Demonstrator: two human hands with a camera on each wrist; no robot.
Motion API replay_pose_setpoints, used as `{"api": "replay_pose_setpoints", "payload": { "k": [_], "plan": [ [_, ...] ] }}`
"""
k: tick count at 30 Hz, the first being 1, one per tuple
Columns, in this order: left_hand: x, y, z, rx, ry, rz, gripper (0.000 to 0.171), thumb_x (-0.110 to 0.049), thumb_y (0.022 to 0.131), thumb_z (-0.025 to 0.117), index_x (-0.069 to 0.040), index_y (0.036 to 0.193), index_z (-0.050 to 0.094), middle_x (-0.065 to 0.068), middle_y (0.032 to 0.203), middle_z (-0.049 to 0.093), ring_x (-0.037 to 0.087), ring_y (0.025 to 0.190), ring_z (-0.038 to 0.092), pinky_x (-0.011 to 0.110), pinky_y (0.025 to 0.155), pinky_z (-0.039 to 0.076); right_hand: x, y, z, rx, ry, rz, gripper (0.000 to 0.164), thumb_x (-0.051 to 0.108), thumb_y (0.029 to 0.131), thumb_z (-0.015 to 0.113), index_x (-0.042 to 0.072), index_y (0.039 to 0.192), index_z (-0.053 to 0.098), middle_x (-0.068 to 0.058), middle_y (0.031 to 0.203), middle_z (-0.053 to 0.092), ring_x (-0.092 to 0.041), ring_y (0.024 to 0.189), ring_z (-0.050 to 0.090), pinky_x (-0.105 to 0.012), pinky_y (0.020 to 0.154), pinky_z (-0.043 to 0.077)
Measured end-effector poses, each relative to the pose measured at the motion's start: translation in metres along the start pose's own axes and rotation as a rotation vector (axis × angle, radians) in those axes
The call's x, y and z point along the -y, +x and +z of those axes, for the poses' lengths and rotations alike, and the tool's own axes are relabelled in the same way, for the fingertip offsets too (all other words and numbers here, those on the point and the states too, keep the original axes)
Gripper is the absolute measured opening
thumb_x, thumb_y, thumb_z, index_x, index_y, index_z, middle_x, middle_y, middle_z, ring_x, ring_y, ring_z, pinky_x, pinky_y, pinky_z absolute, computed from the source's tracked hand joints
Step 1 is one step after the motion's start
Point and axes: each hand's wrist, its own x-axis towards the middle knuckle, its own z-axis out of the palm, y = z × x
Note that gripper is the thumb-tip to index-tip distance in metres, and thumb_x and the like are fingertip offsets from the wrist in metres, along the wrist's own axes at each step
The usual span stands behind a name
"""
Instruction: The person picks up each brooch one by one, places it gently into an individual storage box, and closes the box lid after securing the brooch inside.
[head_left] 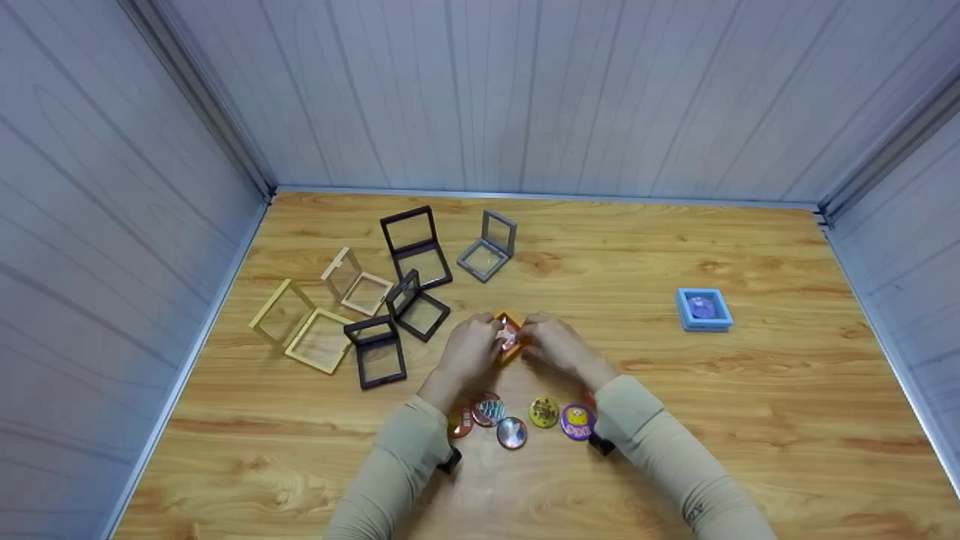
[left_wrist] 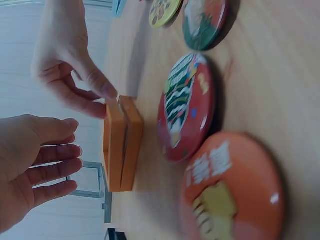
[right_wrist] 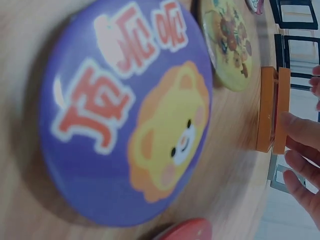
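Observation:
A small orange hinged display frame (head_left: 507, 360) lies between the two hands, a pinkish round piece showing inside it. Its halves lie nearly together with a narrow gap, seen from the side in the left wrist view. My right hand (head_left: 559, 345) pinches a corner of the frame, thumb (right_wrist: 299, 127) against its upper half. On the other side, my left hand (head_left: 469, 351) is held beside the frame; in the left wrist view its fingers (left_wrist: 55, 170) are extended and apart from it. Nearest my wrists are round badges, including a purple lion badge (right_wrist: 125, 115) and a red tree badge (left_wrist: 187, 107).
Several open frames stand to the left: yellow (head_left: 319, 341), beige (head_left: 366, 292), black (head_left: 381, 364) and grey (head_left: 484, 259). A light-blue frame (head_left: 703, 309) with a purple piece inside sits at right. Walls (head_left: 487, 97) enclose the wooden table (head_left: 750, 450) at the back and sides.

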Motion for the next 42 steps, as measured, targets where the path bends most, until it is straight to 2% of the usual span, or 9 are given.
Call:
{"api": "replay_pose_setpoints", "payload": {
  "k": [4,11,18,26,29,34,39,42],
  "plan": [
    [0.004,0.007,-0.005,-0.018,0.036,0.044,0.016,-0.013,0.084,0.058,-0.001,0.093,0.064,0.009,0.086,0.058,0.024,0.079,0.057,0.035,0.070,0.047,-0.003,-0.003,-0.002,-0.019,-0.020,-0.023,0.012,0.001,0.074,0.065,0.001,0.086,0.068,-0.007,0.083,0.058,-0.021,0.080,0.053,-0.033,0.072,0.046],
    [0.010,0.027,-0.020,0.027,0.078,0.050,0.016,-0.011,0.084,0.058,0.000,0.096,0.062,0.010,0.089,0.059,0.023,0.078,0.058,0.033,0.068,0.048,-0.009,-0.008,-0.008,0.057,-0.033,0.108,0.011,0.006,0.077,0.066,0.003,0.087,0.069,-0.008,0.088,0.060,-0.022,0.083,0.057,-0.033,0.075,0.047],
    [0.016,0.051,-0.024,0.092,0.113,0.023,0.029,-0.011,0.086,0.053,0.002,0.112,0.055,0.015,0.109,0.054,0.026,0.091,0.057,0.035,0.077,0.048,-0.014,-0.017,-0.018,0.095,-0.020,0.225,0.013,0.007,0.079,0.065,0.004,0.091,0.068,-0.010,0.093,0.060,-0.024,0.088,0.057,-0.035,0.079,0.046],
    [0.028,0.079,-0.030,0.047,0.273,0.051,0.033,0.003,0.083,0.054,0.004,0.116,0.053,0.017,0.114,0.051,0.027,0.103,0.051,0.033,0.081,0.046,-0.023,-0.027,-0.026,0.087,0.001,0.267,0.013,0.005,0.078,0.065,0.003,0.091,0.068,-0.011,0.093,0.060,-0.024,0.085,0.058,-0.035,0.076,0.047],
    [0.032,0.088,-0.032,0.049,0.306,0.042,0.037,0.007,0.083,0.051,0.003,0.120,0.049,0.017,0.119,0.047,0.027,0.109,0.047,0.034,0.081,0.047,-0.027,-0.032,-0.029,0.081,-0.005,0.266,0.011,0.004,0.078,0.065,0.002,0.088,0.068,-0.009,0.089,0.059,-0.023,0.081,0.058,-0.034,0.073,0.048],
    [0.038,0.100,-0.035,0.121,0.334,0.003,0.049,0.009,0.084,0.048,0.002,0.131,0.036,0.017,0.134,0.034,0.029,0.120,0.037,0.040,0.084,0.044,-0.034,-0.038,-0.033,0.073,-0.001,0.268,0.010,0.005,0.079,0.065,0.002,0.087,0.068,-0.008,0.085,0.058,-0.023,0.078,0.057,-0.034,0.071,0.048],
    [0.037,0.115,-0.036,0.169,0.367,-0.048,0.049,0.002,0.091,0.040,-0.003,0.138,0.028,0.011,0.143,0.023,0.027,0.129,0.023,0.044,0.091,0.038,-0.039,-0.046,-0.038,0.067,0.025,0.308,0.011,0.005,0.078,0.065,0.003,0.088,0.068,-0.005,0.085,0.058,-0.021,0.080,0.057,-0.034,0.072,0.048],
    [0.034,0.125,-0.037,0.187,0.371,-0.066,0.051,-0.001,0.092,0.039,-0.006,0.140,0.023,0.008,0.145,0.018,0.026,0.131,0.017,0.045,0.093,0.035,-0.042,-0.051,-0.042,0.055,0.032,0.320,0.011,0.004,0.077,0.065,0.003,0.088,0.068,-0.006,0.085,0.058,-0.022,0.080,0.057,-0.036,0.073,0.048]
  ]
}}
